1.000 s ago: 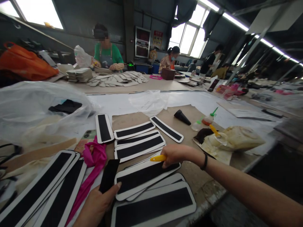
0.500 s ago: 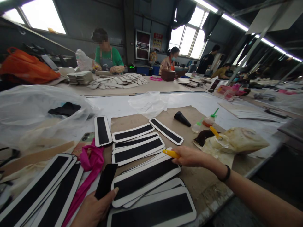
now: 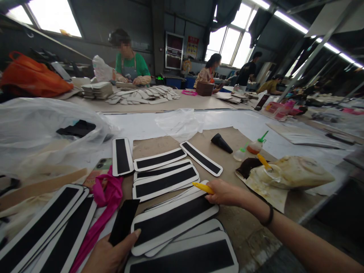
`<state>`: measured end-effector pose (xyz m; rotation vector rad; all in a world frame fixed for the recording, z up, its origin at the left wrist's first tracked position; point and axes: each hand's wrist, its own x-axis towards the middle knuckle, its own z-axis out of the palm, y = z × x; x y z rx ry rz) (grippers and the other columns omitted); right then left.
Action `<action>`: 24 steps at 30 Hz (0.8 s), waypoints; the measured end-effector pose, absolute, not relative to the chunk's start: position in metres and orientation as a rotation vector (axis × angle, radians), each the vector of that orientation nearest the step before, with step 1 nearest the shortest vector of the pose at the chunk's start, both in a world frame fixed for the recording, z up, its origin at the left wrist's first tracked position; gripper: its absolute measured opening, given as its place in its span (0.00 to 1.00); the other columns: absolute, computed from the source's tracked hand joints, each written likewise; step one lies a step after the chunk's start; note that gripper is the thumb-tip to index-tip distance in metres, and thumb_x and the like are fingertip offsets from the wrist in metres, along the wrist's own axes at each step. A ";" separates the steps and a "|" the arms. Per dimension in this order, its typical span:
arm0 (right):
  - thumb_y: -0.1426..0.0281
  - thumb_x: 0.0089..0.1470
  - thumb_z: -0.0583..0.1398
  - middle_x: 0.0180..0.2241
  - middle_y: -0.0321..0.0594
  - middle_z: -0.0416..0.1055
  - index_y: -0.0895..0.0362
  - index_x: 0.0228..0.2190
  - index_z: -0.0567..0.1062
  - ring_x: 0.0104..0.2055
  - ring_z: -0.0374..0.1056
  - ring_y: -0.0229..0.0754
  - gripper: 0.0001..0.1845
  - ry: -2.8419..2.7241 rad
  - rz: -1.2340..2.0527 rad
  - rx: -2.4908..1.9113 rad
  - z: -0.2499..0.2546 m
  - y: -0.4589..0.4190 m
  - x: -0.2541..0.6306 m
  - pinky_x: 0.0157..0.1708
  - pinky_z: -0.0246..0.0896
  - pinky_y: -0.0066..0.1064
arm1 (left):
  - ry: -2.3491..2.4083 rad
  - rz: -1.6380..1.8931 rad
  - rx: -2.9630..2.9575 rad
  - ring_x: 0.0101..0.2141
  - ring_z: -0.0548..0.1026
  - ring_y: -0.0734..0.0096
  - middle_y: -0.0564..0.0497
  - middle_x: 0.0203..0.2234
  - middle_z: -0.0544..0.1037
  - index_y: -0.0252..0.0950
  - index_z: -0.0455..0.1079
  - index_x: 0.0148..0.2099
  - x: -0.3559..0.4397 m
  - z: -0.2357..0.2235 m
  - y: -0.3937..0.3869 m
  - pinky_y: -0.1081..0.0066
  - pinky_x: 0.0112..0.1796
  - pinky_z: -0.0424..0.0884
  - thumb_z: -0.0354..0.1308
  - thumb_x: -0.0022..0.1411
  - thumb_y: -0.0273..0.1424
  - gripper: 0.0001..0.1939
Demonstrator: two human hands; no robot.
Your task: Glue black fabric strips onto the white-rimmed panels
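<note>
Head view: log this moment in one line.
left hand: black strip, thumb at panel edge | right hand: yellow handle, over same panel | beyond: black cone lying down

The panels (image 3: 174, 222) have two colours: a white border and, inside it, a plain black band. The flat strip (image 3: 124, 222) is fully black, and so are the wristband (image 3: 269, 214) and the cone (image 3: 221, 143). The tool handle (image 3: 202, 187) is bright yellow. The twisted cloth (image 3: 108, 191) is of a strong pink, while the carrier bag (image 3: 35, 77) is orange. The squeeze bottle (image 3: 254, 148) shows orange-red in its lower part and has a green nozzle (image 3: 264, 136). The glue-stained container (image 3: 305, 172) is cream with yellowish-brown patches. The paper sheet (image 3: 227, 167) is greyish brown, the tabletop (image 3: 136, 125) is white, and one worker's sleeve (image 3: 143, 67) is green.
</note>
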<state>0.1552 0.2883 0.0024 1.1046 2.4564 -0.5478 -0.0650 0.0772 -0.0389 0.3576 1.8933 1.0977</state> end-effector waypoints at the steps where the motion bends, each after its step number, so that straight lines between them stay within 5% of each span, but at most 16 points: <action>1: 0.66 0.45 0.55 0.30 0.43 0.70 0.62 0.33 0.74 0.31 0.66 0.42 0.15 2.456 -0.552 1.103 0.001 0.289 0.155 0.27 0.53 0.26 | 1.882 1.100 0.354 0.12 0.59 0.74 0.58 0.08 0.59 0.37 0.61 0.19 -0.064 -0.037 0.078 0.74 0.15 0.55 0.64 0.35 0.49 0.22; 8: 0.67 0.46 0.54 0.30 0.45 0.70 0.64 0.33 0.73 0.30 0.66 0.44 0.15 2.434 -0.598 1.079 -0.010 0.297 0.157 0.28 0.55 0.29 | 1.831 1.127 0.383 0.14 0.49 0.82 0.62 0.10 0.53 0.37 0.55 0.19 -0.060 -0.027 0.080 0.76 0.18 0.42 0.59 0.43 0.44 0.19; 24: 0.68 0.46 0.53 0.29 0.43 0.69 0.63 0.33 0.73 0.30 0.66 0.43 0.15 2.434 -0.592 1.069 -0.013 0.298 0.159 0.28 0.54 0.28 | 1.905 1.098 0.361 0.14 0.51 0.80 0.61 0.09 0.55 0.37 0.56 0.20 -0.056 -0.024 0.082 0.75 0.19 0.45 0.61 0.39 0.46 0.21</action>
